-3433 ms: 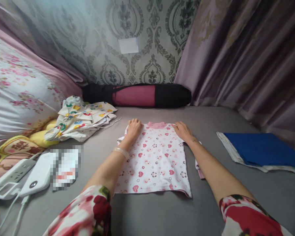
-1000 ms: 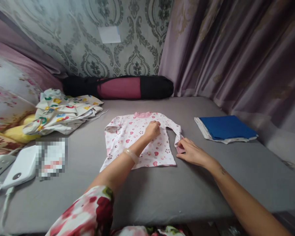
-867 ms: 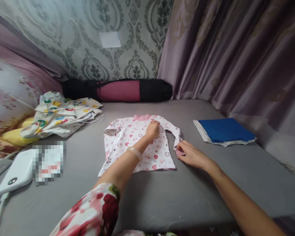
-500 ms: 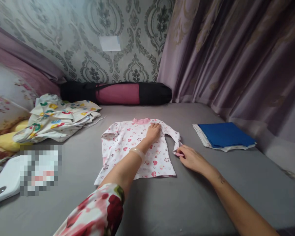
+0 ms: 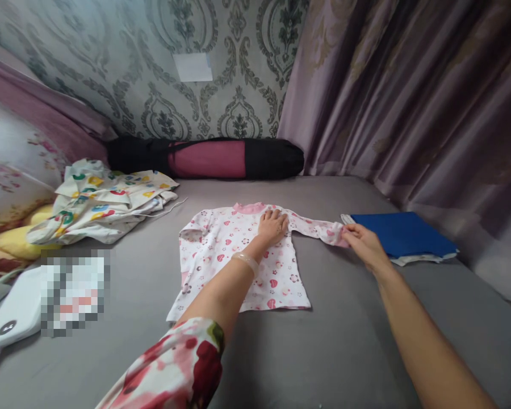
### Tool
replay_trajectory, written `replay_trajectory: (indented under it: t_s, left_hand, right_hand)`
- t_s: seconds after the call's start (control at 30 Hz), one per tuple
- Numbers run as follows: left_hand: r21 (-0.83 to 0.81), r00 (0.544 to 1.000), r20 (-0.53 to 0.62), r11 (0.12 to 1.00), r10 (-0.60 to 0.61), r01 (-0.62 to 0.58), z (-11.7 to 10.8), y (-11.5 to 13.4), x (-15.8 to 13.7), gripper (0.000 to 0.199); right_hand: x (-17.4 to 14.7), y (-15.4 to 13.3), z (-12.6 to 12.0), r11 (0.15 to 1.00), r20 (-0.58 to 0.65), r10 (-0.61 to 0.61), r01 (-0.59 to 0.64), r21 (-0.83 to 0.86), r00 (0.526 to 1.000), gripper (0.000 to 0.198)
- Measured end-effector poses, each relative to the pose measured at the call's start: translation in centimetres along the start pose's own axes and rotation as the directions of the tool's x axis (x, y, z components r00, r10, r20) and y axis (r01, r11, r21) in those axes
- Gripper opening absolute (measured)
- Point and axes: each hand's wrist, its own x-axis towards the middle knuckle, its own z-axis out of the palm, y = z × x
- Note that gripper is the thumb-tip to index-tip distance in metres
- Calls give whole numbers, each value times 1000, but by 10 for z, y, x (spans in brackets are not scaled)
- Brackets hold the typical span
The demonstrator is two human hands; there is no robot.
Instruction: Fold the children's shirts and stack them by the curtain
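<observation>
A small white long-sleeved shirt [image 5: 217, 250] with a pink collar and red heart and flower prints lies flat on the grey sheet. My left hand [image 5: 273, 225] rests on its upper chest near the right shoulder, palm down with fingers spread. Pinched at its pink cuff, the shirt's right sleeve stretches out sideways in my right hand [image 5: 364, 243]. The other sleeve is folded in over the body, and only its short upper part shows at the left. My left forearm hides part of the shirt's lower middle.
Folded blue and white cloth [image 5: 404, 233] lies just beyond my right hand. At the left are crumpled letter-print cloth [image 5: 106, 196], a yellow cushion [image 5: 15, 241] and a white device [image 5: 15, 307]. A black and maroon roll bag [image 5: 208, 159] lies against the wall.
My right hand has moved right and slightly away from me, drawing the sleeve from hanging down to straight out sideways. My left hand stays on the shirt's chest, its fingers more spread.
</observation>
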Motion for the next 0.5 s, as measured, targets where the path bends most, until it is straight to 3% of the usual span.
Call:
replay_trajectory:
  t_s: [0.1,0.2,0.4,0.5]
  left_hand:
    - [7,999,-22,1000,-26,26,0,3,2,45]
    - [33,1000,-13,999,-21,21,0,4,1,45]
    - [75,1000,-6,997,1,-1,-1,5,0,57]
    - [72,1000,-8,997,3,-2,0,5,0,64]
  right_hand:
    - [18,2,-4,967,-178,122,-77,241,976,20]
    - [34,5,-9,925,-252,177,-73,373,951,22]
    - [57,9,-17,888,-225,224,-103,449,948,18]
    - [66,16,-22,928,-287,208,-95,361,935,19]
